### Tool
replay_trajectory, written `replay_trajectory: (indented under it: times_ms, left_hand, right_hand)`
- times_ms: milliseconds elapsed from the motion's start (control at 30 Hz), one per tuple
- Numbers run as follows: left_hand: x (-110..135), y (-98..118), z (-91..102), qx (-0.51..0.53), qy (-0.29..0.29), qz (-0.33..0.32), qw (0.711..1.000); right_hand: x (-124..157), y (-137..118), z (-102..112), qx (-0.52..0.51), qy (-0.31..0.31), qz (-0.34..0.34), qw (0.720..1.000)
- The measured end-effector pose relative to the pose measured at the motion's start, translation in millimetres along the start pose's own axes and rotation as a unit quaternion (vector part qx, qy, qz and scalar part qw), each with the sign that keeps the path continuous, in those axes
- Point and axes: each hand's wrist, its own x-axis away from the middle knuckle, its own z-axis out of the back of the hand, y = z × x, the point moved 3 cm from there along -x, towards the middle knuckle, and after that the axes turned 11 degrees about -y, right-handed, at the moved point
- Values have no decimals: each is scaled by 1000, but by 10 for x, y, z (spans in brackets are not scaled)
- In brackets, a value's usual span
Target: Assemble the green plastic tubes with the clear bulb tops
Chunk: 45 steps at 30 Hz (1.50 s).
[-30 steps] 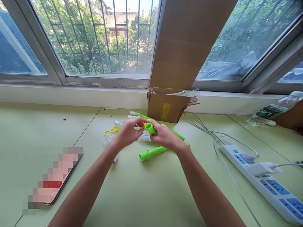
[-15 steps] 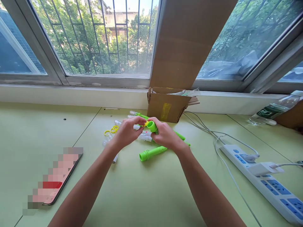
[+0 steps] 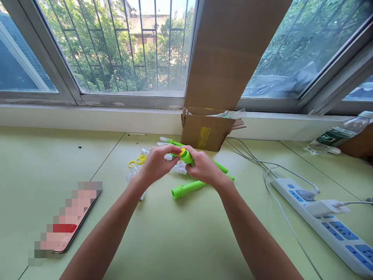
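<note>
While the right hand [image 3: 202,165] grips a green tube [image 3: 188,158] above the worktop [image 3: 180,241], the left hand [image 3: 161,160] pinches a yellow ring [image 3: 182,152] at its mouth, toward ten o'clock; whether it is seated cannot be told. At six o'clock from them, a second green tube [image 3: 189,189] lies with its threaded end ringless. At nine o'clock, more yellow rings [image 3: 141,158] lie loose near clear plastic pieces [image 3: 134,170], fitted to nothing.

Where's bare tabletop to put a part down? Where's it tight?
Free: the tabletop between left forearm and right forearm, nearer than the loose green tube; also far left, between phone and window ledge, bar one dark speck. Crowded: around left hand and right hand, with yellow rings and clear pieces; at right, power strip and cables.
</note>
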Motion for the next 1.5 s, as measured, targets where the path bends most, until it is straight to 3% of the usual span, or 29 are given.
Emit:
replay_trajectory:
  times_ms: [300,800,1167,1500]
  left_hand:
    - [-1,3,25,34,-6,5,999]
    - [-4,-152,-43,246,-101,60,962]
    - [-9,-182,-154,235,-73,123,961]
    - [7,-220,-68,316,-106,144,932]
  right_hand:
    - [6,0,-8,-6,4,9,1000]
    - [13,-43,5,-25,-5,3,1000]
    - [-18,-29,-60,34,-6,-7,999]
    - [60,-4,57,-161,-85,24,983]
